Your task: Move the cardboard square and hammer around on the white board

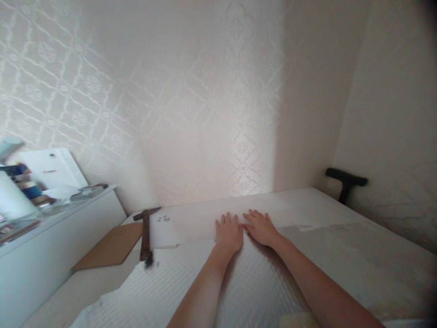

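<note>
My left hand (229,234) lies flat with spread fingers on the white surface (198,221), near the far edge of a textured white sheet (170,282). Beside it, my right hand (261,228) also rests flat, fingers apart, and the two thumbs nearly meet. Neither hand holds anything. To the left of them lies a hammer (145,234) with a worn wooden handle and a dark metal head. Several small shiny pieces (164,218), too small to name, are scattered next to the hammer's head.
A brown board (111,246) lies at the left, partly under the hammer. Further left, a white cabinet (68,241) holds assorted items and a white box (54,168). Patterned wallpaper (205,114) rises behind. A black T-shaped handle (346,182) stands beyond the right edge.
</note>
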`<state>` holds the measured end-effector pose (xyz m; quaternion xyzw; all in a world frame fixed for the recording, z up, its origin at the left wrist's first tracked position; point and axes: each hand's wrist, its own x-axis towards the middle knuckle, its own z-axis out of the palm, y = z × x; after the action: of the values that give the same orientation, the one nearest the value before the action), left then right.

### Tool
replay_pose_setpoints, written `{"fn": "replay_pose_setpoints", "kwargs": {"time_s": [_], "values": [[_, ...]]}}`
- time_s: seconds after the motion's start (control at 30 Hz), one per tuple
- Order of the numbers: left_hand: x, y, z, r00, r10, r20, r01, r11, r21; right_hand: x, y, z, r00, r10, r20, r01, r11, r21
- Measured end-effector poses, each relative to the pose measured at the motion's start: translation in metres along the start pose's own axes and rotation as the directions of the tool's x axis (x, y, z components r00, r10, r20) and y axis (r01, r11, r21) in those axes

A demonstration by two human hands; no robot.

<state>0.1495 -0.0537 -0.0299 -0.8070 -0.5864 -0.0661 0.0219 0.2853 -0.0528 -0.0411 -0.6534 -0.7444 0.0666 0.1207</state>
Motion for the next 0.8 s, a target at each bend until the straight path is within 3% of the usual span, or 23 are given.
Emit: {"fn": "replay_pose_setpoints", "kwargs": {"time_s": [0.8], "values": [[-0.0005, 0.0003, -0.0021, 1.000, 0.004, 0.015, -0.004, 1.000, 0.007, -0.0019, -0.0014, -0.0027, 1.000, -0.004, 0.005, 0.004, 1.000, 0.000]]}}
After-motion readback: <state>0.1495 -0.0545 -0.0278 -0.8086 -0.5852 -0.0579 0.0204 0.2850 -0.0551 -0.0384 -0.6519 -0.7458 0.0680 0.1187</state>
